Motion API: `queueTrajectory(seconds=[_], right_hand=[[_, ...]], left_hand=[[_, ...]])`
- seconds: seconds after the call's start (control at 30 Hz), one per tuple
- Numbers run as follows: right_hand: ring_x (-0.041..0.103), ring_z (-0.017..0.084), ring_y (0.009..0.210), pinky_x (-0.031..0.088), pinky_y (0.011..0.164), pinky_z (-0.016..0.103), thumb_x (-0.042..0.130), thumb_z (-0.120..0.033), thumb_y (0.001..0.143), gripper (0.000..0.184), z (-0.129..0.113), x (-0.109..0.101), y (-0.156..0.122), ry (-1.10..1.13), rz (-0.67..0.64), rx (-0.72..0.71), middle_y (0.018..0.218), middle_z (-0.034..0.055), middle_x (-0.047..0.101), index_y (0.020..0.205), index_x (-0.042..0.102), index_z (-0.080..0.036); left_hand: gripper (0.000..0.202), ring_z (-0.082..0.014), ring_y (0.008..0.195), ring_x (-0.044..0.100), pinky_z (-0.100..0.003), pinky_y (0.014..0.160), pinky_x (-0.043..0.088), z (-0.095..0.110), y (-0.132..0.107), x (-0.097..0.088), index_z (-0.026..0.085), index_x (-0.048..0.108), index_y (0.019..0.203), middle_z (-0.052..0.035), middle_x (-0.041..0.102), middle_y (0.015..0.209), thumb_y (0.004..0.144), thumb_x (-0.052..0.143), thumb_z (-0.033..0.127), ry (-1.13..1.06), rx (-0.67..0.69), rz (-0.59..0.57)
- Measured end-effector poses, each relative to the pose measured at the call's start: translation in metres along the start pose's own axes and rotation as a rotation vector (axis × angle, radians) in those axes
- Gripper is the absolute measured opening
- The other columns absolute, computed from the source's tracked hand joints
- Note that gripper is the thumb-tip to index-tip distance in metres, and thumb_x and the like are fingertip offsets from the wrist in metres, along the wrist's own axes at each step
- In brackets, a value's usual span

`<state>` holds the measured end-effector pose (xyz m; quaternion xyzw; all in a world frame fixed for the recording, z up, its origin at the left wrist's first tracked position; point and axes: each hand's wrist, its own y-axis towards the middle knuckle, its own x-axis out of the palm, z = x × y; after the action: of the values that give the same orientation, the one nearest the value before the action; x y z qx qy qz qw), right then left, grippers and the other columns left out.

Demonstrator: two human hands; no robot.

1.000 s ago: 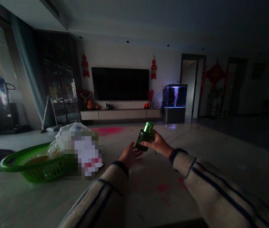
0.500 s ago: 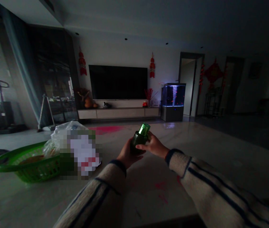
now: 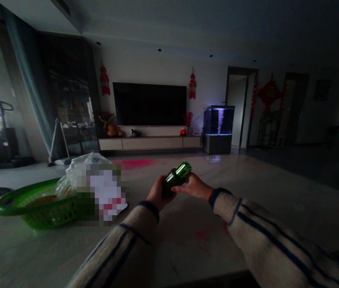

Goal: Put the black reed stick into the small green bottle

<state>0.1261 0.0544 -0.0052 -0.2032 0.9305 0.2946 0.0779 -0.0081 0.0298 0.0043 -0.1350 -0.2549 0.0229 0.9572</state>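
Observation:
Above the pale tabletop (image 3: 217, 228) I hold a small dark green bottle (image 3: 169, 182) with a shiny, ridged green cap (image 3: 184, 169). It leans with the cap up and to the right. My left hand (image 3: 156, 195) is wrapped round the lower body of the bottle from the left. From the right, my right hand (image 3: 194, 185) grips it, thumb across the front and the other fingers behind, near the cap. The cap sits on the bottle's top. Most of the right fingertips are hidden behind the bottle.
On the left stands a green plastic basket (image 3: 49, 214) with a clear plastic bag (image 3: 76, 170) in it. Beside it lies a blurred-out white item (image 3: 106, 192). Pink stains mark the tabletop. Beyond are a television (image 3: 150, 104), a low cabinet (image 3: 151, 143) and a lit aquarium (image 3: 219, 122).
The bottle has tipped further over, its cap swinging right and slightly down. Both hands stay on it in nearly the same place.

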Motion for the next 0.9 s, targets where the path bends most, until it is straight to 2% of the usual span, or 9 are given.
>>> queueTrajectory(seconds=[0.1, 0.2, 0.27, 0.37, 0.43, 0.6, 0.77, 0.9], right_hand=[[0.058, 0.017, 0.092, 0.045, 0.083, 0.034, 0.072, -0.034, 0.056, 0.049, -0.002, -0.001, 0.002, 0.074, 0.044, 0.005, 0.098, 0.0052, 0.061, 0.098, 0.052, -0.019], [0.058, 0.014, 0.086, 0.045, 0.08, 0.03, 0.064, -0.038, 0.065, 0.034, -0.009, -0.006, 0.004, 0.161, 0.084, -0.033, 0.091, 0.0035, 0.061, 0.09, 0.051, -0.019], [0.058, 0.013, 0.081, 0.045, 0.076, 0.028, 0.06, -0.04, 0.068, 0.032, -0.015, -0.01, 0.005, 0.157, 0.151, -0.042, 0.087, 0.0029, 0.061, 0.089, 0.051, -0.019], [0.058, 0.013, 0.075, 0.045, 0.068, 0.026, 0.055, -0.045, 0.071, 0.034, -0.019, -0.014, 0.004, 0.027, 0.252, -0.045, 0.085, 0.0037, 0.061, 0.091, 0.053, -0.017], [0.057, 0.012, 0.07, 0.043, 0.064, 0.025, 0.05, -0.048, 0.074, 0.034, -0.02, -0.016, 0.001, -0.145, 0.308, -0.07, 0.081, 0.0036, 0.061, 0.088, 0.056, -0.017], [0.053, 0.012, 0.056, 0.039, 0.056, 0.023, 0.043, -0.049, 0.079, 0.034, -0.025, -0.017, -0.005, -0.545, 0.39, -0.096, 0.061, 0.0002, 0.058, 0.082, 0.058, -0.018], [0.056, 0.013, 0.061, 0.04, 0.057, 0.023, 0.047, -0.049, 0.077, 0.031, -0.029, -0.016, -0.007, -0.589, 0.418, -0.153, 0.065, 0.0014, 0.06, 0.078, 0.057, -0.02], [0.056, 0.014, 0.064, 0.041, 0.061, 0.024, 0.049, -0.047, 0.076, 0.029, -0.031, -0.013, -0.008, -0.588, 0.394, -0.207, 0.07, 0.0022, 0.061, 0.081, 0.057, -0.019]], left_hand=[[0.026, -0.0128, 0.048, 0.055, -0.023, 0.045, 0.046, 0.0, 0.0, 0.0, 0.015, 0.05, 0.092, -0.0025, 0.054, 0.061, 0.084, 0.033, 0.033, -0.001, 0.026, 0.044], [0.033, -0.0169, 0.057, 0.06, -0.024, 0.044, 0.045, -0.001, 0.0, -0.001, 0.014, 0.049, 0.1, -0.007, 0.058, 0.071, 0.086, 0.025, 0.033, 0.031, 0.031, 0.06], [0.035, -0.0174, 0.058, 0.061, -0.023, 0.043, 0.044, -0.002, -0.001, -0.001, 0.014, 0.048, 0.103, -0.008, 0.059, 0.075, 0.086, 0.024, 0.032, 0.061, 0.027, 0.07], [0.035, -0.0177, 0.059, 0.061, -0.023, 0.042, 0.044, -0.005, -0.001, -0.001, 0.014, 0.047, 0.106, -0.0089, 0.06, 0.079, 0.086, 0.025, 0.033, 0.1, 0.015, 0.067], [0.036, -0.0179, 0.058, 0.062, -0.022, 0.04, 0.043, -0.008, -0.001, 0.0, 0.014, 0.047, 0.107, -0.0092, 0.061, 0.079, 0.085, 0.025, 0.033, 0.125, -0.001, 0.065], [0.038, -0.0188, 0.051, 0.061, -0.019, 0.03, 0.034, -0.014, 0.001, 0.0, 0.011, 0.05, 0.105, -0.0112, 0.061, 0.074, 0.084, 0.027, 0.032, 0.201, -0.048, 0.017], [0.043, -0.0202, 0.052, 0.061, -0.022, 0.034, 0.04, -0.017, 0.002, 0.001, 0.009, 0.05, 0.106, -0.0134, 0.062, 0.072, 0.086, 0.023, 0.035, 0.246, -0.133, -0.059], [0.042, -0.0207, 0.053, 0.062, -0.025, 0.038, 0.044, -0.021, 0.004, 0.0, 0.009, 0.049, 0.107, -0.0129, 0.062, 0.072, 0.087, 0.025, 0.036, 0.262, -0.132, -0.083]])
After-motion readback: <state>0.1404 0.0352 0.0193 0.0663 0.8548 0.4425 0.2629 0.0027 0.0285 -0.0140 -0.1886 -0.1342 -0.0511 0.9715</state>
